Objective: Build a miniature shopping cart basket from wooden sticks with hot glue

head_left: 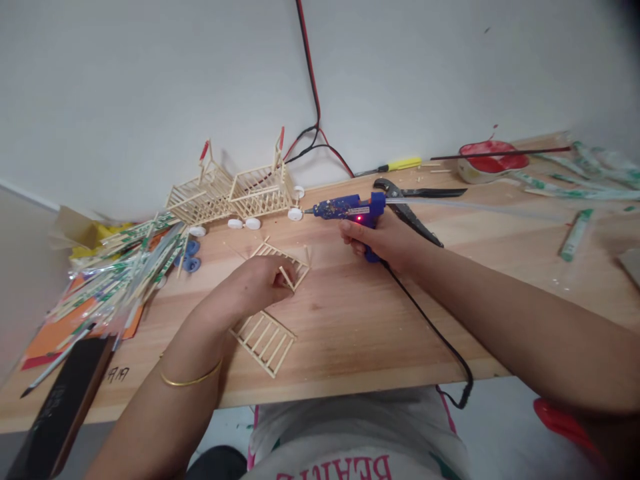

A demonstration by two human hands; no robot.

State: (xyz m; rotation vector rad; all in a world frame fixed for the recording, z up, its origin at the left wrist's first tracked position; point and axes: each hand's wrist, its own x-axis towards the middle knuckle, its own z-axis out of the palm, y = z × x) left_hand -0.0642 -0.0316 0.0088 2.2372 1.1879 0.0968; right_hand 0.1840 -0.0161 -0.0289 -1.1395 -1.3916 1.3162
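The right hand (377,237) has its fingers wrapped around the handle of a glue gun (340,209), its nozzle pointing left, beyond the fingers of the left hand (257,277). Those left fingers, partly hidden, grasp a stick frame (289,255) near its corner, while a flat panel (266,342) lies on the worktop (350,333), just nearer the body than they are. Beyond them stand two carts (263,190), and a black tool (417,223) lies just past the right fingers.
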